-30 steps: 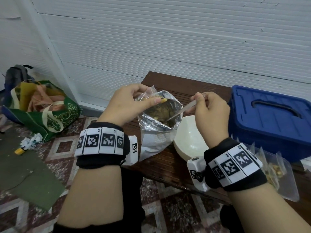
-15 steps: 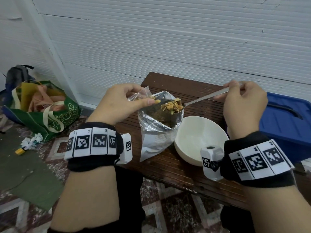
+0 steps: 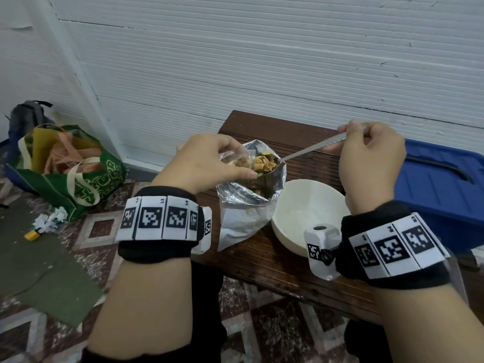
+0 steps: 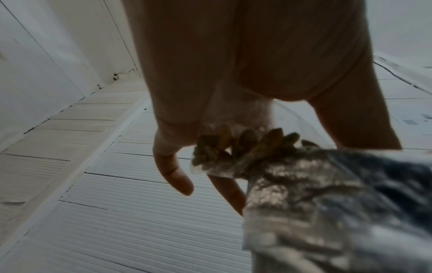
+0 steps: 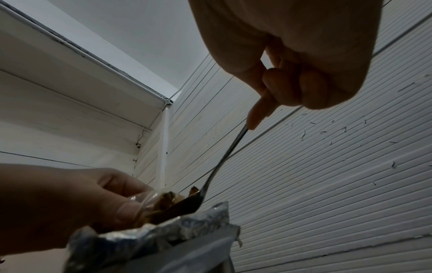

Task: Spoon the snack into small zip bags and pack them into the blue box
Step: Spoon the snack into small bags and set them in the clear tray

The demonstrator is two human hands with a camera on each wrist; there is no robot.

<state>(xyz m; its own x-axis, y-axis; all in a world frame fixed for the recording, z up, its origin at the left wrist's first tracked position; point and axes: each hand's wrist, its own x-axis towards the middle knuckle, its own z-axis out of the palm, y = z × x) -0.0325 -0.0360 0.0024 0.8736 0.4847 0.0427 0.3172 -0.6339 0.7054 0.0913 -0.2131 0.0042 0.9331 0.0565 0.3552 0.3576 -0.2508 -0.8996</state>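
Note:
My left hand point(image 3: 209, 163) pinches a small clear zip bag point(image 3: 237, 159) open just above the mouth of the silver foil snack bag point(image 3: 246, 205), which stands on the dark wooden table point(image 3: 282, 260). My right hand point(image 3: 369, 153) grips the handle of a metal spoon point(image 3: 309, 150). Its bowl, heaped with brown snack pieces point(image 3: 263, 163), sits at the zip bag's opening. In the left wrist view the snack pieces point(image 4: 245, 142) lie against the clear zip bag point(image 4: 236, 114). The right wrist view shows the spoon point(image 5: 219, 166) tilted down into the zip bag point(image 5: 145, 201). The blue box point(image 3: 440, 189) stands shut on the right.
A white bowl point(image 3: 309, 216) stands on the table between the foil bag and the blue box. A green tote bag point(image 3: 73, 171) and a backpack point(image 3: 28, 116) sit on the tiled floor at left, with crumpled paper point(image 3: 49, 221) nearby. A white ribbed wall lies behind.
The spoon came up out of the foil bag loaded with snack, and its bowl has moved left to the mouth of the zip bag. My right hand rose to the right.

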